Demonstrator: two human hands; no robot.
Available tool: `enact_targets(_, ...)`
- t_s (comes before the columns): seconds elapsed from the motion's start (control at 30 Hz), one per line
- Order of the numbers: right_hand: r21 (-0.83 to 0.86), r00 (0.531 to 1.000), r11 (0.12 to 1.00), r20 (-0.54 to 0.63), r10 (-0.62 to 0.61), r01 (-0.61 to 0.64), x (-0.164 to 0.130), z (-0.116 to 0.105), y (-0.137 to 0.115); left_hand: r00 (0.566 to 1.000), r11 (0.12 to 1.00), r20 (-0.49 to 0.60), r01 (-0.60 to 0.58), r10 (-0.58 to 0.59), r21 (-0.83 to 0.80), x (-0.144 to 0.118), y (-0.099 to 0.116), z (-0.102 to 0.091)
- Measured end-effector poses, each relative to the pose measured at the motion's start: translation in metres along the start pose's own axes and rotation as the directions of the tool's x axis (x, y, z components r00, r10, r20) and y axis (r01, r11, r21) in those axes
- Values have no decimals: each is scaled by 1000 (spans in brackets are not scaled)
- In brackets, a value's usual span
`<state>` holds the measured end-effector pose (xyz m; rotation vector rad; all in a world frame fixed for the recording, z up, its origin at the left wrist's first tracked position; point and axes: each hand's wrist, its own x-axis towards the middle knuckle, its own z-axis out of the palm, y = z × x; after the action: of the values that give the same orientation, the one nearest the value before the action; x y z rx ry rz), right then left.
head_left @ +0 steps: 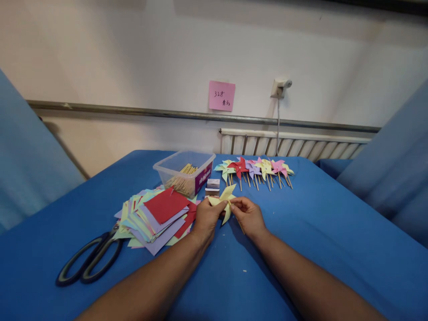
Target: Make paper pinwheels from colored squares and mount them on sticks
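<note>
A pale yellow paper pinwheel (pixel 228 192) is held up between my two hands, over the middle of the blue table. My left hand (pixel 207 217) pinches the pinwheel near its centre from the left. From the right, my right hand (pixel 249 216) grips a thin wooden stick (pixel 241 226), its top end at the pinwheel's centre. Whether a pin joins the two is hidden by my fingers. Just behind the pinwheel stands a small box (pixel 213 185). Left of my left hand lies a pile of coloured paper squares (pixel 160 218), a red one on top.
Large dark-handled scissors (pixel 90 258) lie at the left, blades under the paper. A clear plastic box (pixel 183 171) of wooden sticks stands behind the pile. Several finished pinwheels (pixel 254 169) lie in a row at the back right. Blue cloth (pixel 321 240) covers the table.
</note>
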<state>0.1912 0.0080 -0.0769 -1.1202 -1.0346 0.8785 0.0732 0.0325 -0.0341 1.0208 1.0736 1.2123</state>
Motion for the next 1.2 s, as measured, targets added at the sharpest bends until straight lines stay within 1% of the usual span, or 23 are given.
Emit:
enact_targets(0.1, -42, 1000, 999, -20, -16, 15, -2, 1, -3, 1000, 1000, -9, 0, 0, 23, 0, 1, 0)
enact_targets(0.3, -126, 1000, 992, -1, -3, 3, -5, 1, -14, 1000, 999, -15, 11, -10, 34, -1, 2, 1)
enact_targets(0.47, -174, 1000, 985, -16, 3, -6, -3, 0, -12, 1000, 999, -20, 1, -1, 40, 0, 1, 0)
enact_targets(0.6, -194, 1000, 981, -19, -6, 2, -2, 0, -11, 1000, 999, -27, -12, 13, 42, 1, 0, 0)
enact_targets(0.83, -249, 999, 968, -7, -34, 31, -4, 1, -16, 998, 998, -57, -14, 17, 54, 1, 0, 1)
enact_targets(1.0, -277, 999, 960, -7, -45, 41, -4, 1, -16, 999, 999, -41, -26, 28, 48, 2, -2, 0)
enact_targets(1.2, -261, 999, 965, -6, -34, 32, -3, 1, -16, 999, 998, -34, -23, 25, 58, 2, 0, 0)
